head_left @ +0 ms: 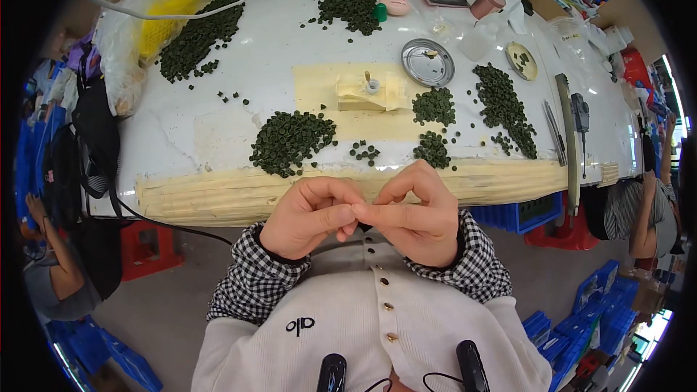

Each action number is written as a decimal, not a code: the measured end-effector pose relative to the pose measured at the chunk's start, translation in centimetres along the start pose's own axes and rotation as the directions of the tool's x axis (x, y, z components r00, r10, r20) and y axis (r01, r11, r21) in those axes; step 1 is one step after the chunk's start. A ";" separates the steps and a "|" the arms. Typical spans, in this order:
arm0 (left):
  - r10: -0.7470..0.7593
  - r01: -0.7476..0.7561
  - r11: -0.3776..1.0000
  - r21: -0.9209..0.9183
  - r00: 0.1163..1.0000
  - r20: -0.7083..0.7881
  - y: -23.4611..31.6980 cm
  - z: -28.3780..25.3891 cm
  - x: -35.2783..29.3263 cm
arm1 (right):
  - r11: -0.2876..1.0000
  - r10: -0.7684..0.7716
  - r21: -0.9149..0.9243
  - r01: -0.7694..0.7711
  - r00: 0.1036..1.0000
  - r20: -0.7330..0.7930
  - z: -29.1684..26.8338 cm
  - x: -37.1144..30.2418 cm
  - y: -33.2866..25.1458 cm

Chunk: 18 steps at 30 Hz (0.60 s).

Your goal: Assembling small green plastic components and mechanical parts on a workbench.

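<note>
My left hand [312,216] and my right hand [415,212] meet fingertip to fingertip just off the table's near edge. Both are closed in a pinch; whatever sits between the fingers is hidden or too small to name. Beyond them lie a small cluster of dark green pieces [364,152], a larger heap of the same pieces [290,141] to the left, and two little heaps [433,107] to the right. A tape-covered block [372,94] with a small upright peg stands in the middle of the table.
More green pieces form heaps at the far left [203,36], far middle [350,9] and right [504,105]. A round metal dish [428,62], a shallow yellow dish [521,61], tweezers [555,134] and a long bar [569,138] lie rightward. Other people sit at both sides.
</note>
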<state>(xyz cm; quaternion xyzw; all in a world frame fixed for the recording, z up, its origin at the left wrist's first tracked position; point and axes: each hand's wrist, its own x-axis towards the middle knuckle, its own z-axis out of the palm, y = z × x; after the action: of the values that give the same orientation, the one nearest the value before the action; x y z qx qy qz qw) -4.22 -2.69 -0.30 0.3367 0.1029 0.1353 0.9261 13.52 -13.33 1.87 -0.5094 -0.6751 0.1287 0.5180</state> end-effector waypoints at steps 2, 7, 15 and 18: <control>0.051 -0.050 0.998 0.027 0.998 -0.040 0.5 0.2 0.3 | 0.999 -0.026 -0.043 0.025 1.000 -0.009 0.2 0.1 0.2; 0.364 -0.243 0.873 0.423 0.902 -0.233 0.8 0.1 0.5 | 0.928 0.039 -0.352 -0.121 0.972 -0.231 -1.8 -0.3 2.1; 0.746 -0.297 0.051 0.953 0.646 0.161 -0.7 -0.1 1.7 | 0.796 0.083 -0.588 -0.144 0.988 -0.129 -2.9 -0.5 3.9; 0.725 -0.309 -0.150 0.939 0.611 0.317 -1.3 0.1 2.0 | 0.784 0.066 -0.608 -0.125 0.991 -0.118 -2.8 -1.0 4.4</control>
<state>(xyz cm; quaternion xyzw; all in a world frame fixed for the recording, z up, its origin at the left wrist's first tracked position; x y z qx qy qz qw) -2.06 -3.01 -1.27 0.8236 0.1642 0.4541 0.2976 18.21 -13.13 -0.57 -0.6887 -0.6296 -0.0944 0.3471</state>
